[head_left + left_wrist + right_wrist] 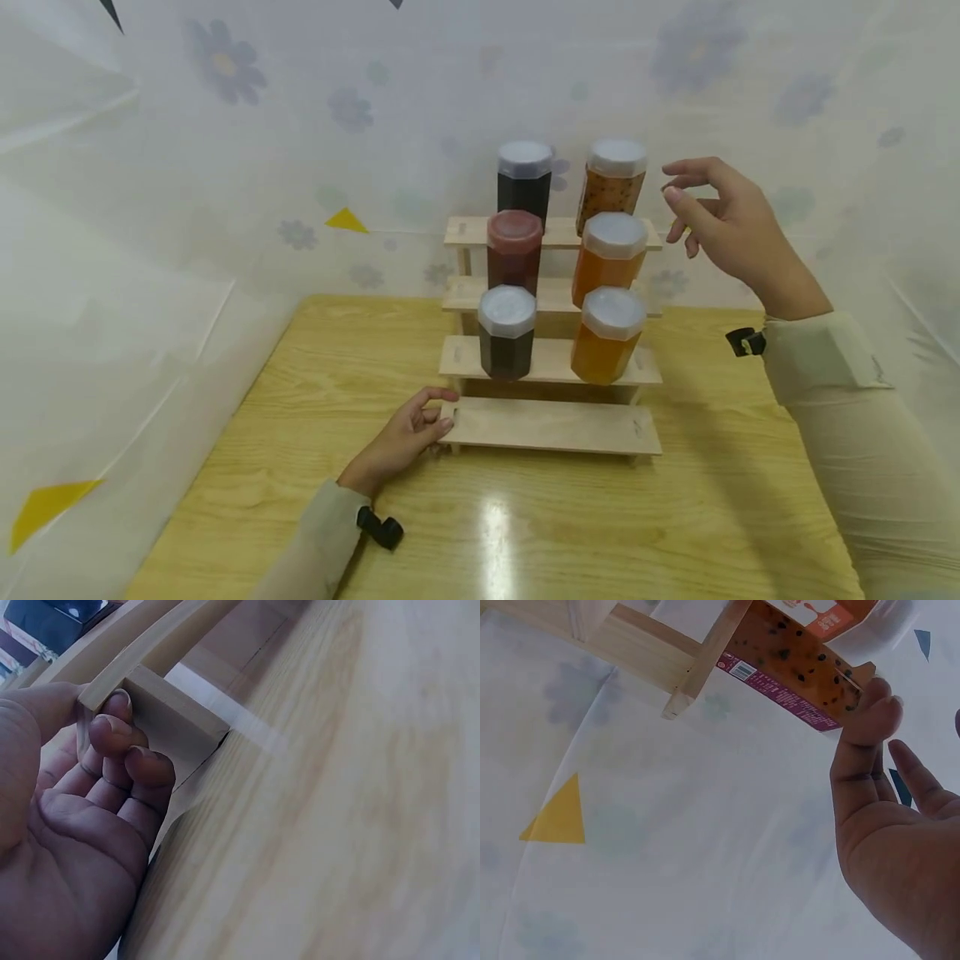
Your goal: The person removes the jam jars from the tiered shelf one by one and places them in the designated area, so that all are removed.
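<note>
A pale wooden stepped rack (540, 425) stands on the table, bearing pairs of faceted jars on its upper three steps. My left hand (408, 433) grips the left end of its lowest step; in the left wrist view the thumb lies on the board and the curled fingers (124, 739) sit against its underside. Off the top step's right end, my right hand (723, 212) hangs in the air with loosely bent fingers, holding nothing. Nearest it is a jar of orange filling with black seeds (611, 192), whose purple-edged label shows in the right wrist view.
On the left stand a dark jar (523, 192), a red-lidded jar (514, 250) and another dark jar (507, 342). Two amber jars (609, 267) stand on the right. A flower-patterned sheet (420, 125) hangs behind the wood-grain table (337, 358).
</note>
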A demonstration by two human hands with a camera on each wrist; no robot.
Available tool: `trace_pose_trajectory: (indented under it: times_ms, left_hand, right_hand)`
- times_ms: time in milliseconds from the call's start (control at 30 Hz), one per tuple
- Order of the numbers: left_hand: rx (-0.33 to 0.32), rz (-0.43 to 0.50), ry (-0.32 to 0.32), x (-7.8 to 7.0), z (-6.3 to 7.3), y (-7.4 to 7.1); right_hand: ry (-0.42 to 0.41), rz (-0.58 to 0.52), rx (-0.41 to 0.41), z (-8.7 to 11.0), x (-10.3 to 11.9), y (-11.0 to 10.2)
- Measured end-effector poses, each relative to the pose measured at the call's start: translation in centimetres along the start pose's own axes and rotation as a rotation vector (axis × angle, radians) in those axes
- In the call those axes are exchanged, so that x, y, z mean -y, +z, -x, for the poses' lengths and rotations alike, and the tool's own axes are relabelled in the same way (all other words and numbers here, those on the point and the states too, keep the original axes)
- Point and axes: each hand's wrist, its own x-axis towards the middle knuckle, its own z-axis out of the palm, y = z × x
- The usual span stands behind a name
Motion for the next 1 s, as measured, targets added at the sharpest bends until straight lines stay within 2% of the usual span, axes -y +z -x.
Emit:
trace_pose_trajectory:
  times_ms: [300,500,767,1000]
  left_hand:
    - [-0.023,0.050,-0.018,0.1,-0.3,-0.4]
    - [-0.017,0.062,-0.017,0.2,-0.2,-0.5]
    - [-0.027,0.058,-0.022,0.1,0.1,-0.4]
    - [-0.029,0.051,-0.020,-0.1,0.3,-0.4]
  right_hand:
    - [0.068,0.134,0.041,-2.7,0.6,0.4]
    - [0.067,0.248,0.063,-5.1,1.0,0.3]
    - [0.108,0.315,0.193,-7.1,1.5,0.6]
    - [0.168,0.366,0.296,-8.3,0.7,1.2]
